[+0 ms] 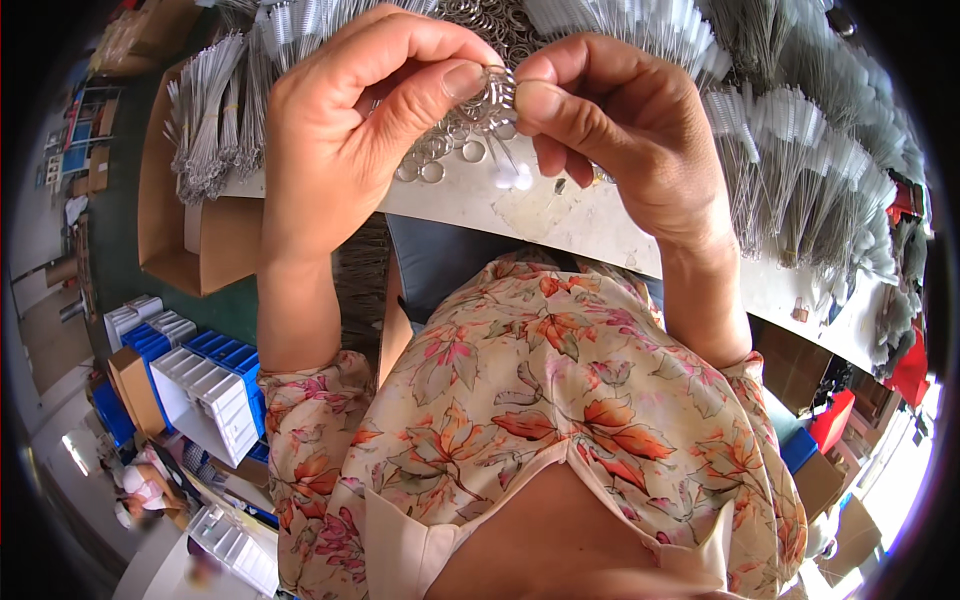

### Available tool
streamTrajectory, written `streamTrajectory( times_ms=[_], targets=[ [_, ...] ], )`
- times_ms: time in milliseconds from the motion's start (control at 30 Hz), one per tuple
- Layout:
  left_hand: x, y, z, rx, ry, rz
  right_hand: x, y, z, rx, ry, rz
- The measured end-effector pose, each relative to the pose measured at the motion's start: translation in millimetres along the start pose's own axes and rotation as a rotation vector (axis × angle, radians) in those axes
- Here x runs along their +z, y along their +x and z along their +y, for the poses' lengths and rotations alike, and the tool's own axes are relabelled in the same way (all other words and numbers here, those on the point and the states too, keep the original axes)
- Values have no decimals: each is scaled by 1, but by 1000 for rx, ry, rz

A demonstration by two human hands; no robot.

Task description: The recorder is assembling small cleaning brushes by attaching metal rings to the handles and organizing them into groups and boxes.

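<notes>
My left hand [345, 130] and my right hand [630, 135] are raised close together over the table's near edge, each in a pinch. Between the fingertips is a small shiny metal ring [496, 82], partly covered by my left thumb and hard to separate from the rings behind. Thin wires with white tips [513, 176] show just below it; whether they hang from the ring I cannot tell. More loose metal rings [472, 151] lie on the white tabletop [450, 205] beneath my hands, and a larger heap of rings [490, 22] lies beyond.
Bundles of wire-handled brushes [790, 150] with pale bristles cover the table's right and far side. Further wire bundles [215, 115] stand at the left by an open cardboard box [225, 245]. Blue and white plastic bins [205, 395] stand lower left, with another person [150, 485] beyond.
</notes>
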State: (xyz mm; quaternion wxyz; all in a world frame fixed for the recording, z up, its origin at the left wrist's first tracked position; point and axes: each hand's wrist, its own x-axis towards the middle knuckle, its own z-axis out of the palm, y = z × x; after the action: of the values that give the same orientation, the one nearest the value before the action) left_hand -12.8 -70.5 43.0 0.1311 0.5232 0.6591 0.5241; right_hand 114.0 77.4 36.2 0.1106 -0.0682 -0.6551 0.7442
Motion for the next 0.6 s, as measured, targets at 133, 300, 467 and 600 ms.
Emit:
streamTrajectory(
  times_ms=[133,300,467,600],
  targets=[
    [1,-8,-5,-319,-659,66,2,0,1,-47,5,-21],
    [5,-6,13,-124,60,-33,-2,1,8,-32,91,-11],
    [-5,-21,9,-407,-620,-12,5,-1,10,-8,94,-104],
    [-11,-29,30,-428,-274,-51,13,-1,11,-11,95,-125]
  ],
)
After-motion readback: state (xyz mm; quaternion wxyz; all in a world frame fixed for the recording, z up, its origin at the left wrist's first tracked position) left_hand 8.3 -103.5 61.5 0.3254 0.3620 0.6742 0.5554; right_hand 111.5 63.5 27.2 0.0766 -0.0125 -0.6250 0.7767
